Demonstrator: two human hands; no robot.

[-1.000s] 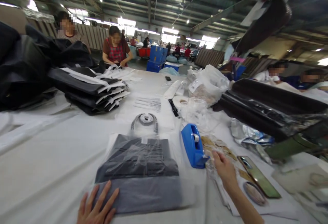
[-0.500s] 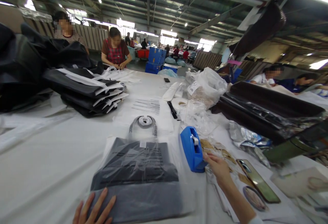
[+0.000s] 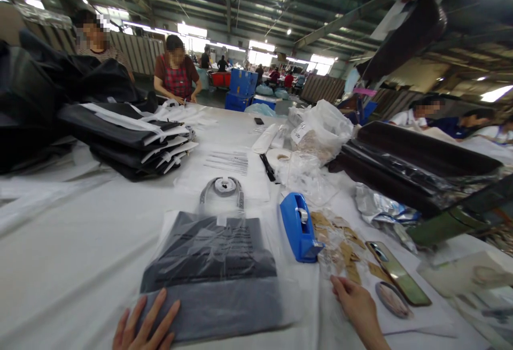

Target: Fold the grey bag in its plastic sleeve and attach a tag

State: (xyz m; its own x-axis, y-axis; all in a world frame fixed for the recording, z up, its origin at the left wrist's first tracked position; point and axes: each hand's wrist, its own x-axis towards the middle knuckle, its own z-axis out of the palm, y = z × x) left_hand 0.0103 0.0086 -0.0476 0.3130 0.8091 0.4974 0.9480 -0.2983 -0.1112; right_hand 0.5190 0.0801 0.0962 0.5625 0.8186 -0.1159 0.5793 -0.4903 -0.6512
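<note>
A dark grey tote bag [image 3: 216, 280] lies flat in a clear plastic sleeve in front of me, its lettered strap coiled above the top edge. My left hand [image 3: 150, 323] rests on the sleeve's lower left corner, fingers spread. To the right of the bag stands a blue tape dispenser [image 3: 297, 227] with a small white roll in it. My right hand [image 3: 355, 304] is just below and right of the dispenser, apart from it, thumb and forefinger pinched together. Whatever is between those fingertips is too small to make out.
Folded black bags [image 3: 132, 136] are stacked at the left. At the right are a phone [image 3: 398, 275], brown paper pieces [image 3: 348, 259], crumpled plastic bags [image 3: 323, 131] and a dark roll of material [image 3: 425, 152]. A co-worker [image 3: 176, 72] stands across the table.
My right hand has left the front of the tape dispenser and come down toward me. My left hand stays on the bag. The view has shifted slightly.
</note>
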